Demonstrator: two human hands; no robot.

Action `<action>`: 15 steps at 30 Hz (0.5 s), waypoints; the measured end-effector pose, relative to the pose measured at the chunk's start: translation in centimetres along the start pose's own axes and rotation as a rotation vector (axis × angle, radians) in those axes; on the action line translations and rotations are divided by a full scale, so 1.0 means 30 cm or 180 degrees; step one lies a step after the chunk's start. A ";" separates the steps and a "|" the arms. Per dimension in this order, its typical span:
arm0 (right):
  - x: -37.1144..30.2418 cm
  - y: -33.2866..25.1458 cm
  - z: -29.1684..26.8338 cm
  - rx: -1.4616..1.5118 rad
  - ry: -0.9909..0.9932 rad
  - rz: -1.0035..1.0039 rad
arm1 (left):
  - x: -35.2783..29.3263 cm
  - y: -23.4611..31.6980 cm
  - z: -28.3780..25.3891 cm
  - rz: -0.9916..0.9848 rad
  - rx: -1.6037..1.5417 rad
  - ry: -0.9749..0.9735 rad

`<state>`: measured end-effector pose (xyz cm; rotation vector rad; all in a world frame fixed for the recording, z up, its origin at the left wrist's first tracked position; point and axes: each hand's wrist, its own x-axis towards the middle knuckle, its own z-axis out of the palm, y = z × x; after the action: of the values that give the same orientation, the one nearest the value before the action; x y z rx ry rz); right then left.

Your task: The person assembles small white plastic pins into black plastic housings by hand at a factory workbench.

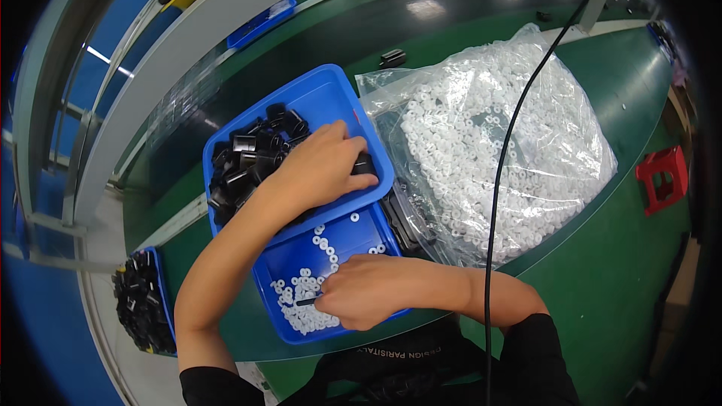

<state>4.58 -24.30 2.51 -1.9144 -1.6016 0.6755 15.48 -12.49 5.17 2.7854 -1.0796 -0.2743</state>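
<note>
My left hand (320, 164) reaches into the upper blue bin (331, 79), its fingers curled round a black plastic part (364, 167) at the bin's right side. Many similar black cylindrical parts (244, 159) are heaped in the left of that bin. Lower down, my right hand (359, 291) is closed over the lower blue tray (272, 259). A thin dark stick-like tool (306, 301) pokes out from its fingers, the tip among small white ring washers (304, 319). The rest of that tool is hidden in the hand.
A large clear bag (504, 143) of white washers lies to the right, with a black cable (502, 173) hanging across it. Black trays (402, 222) are wedged beside the bins. One more black part (392, 58) lies on the green table (602, 68). A red stool (662, 179) stands at right.
</note>
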 end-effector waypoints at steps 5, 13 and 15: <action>0.020 0.008 0.001 0.0415 -0.0317 -0.0128 | -0.021 0.014 -0.004 -0.0029 -0.0625 -0.0070; -0.073 0.051 -0.097 0.1388 -0.0650 -0.0818 | -0.263 -0.011 -0.071 -0.0256 -0.3113 0.1148; -0.118 0.040 -0.177 0.1784 -0.0137 -0.1227 | -0.365 -0.022 -0.027 -0.0048 -0.3662 0.1375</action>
<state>8.49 -28.46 5.62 -1.1607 -1.5374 0.8836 8.15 -4.51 7.14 1.6938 -0.5110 -0.1859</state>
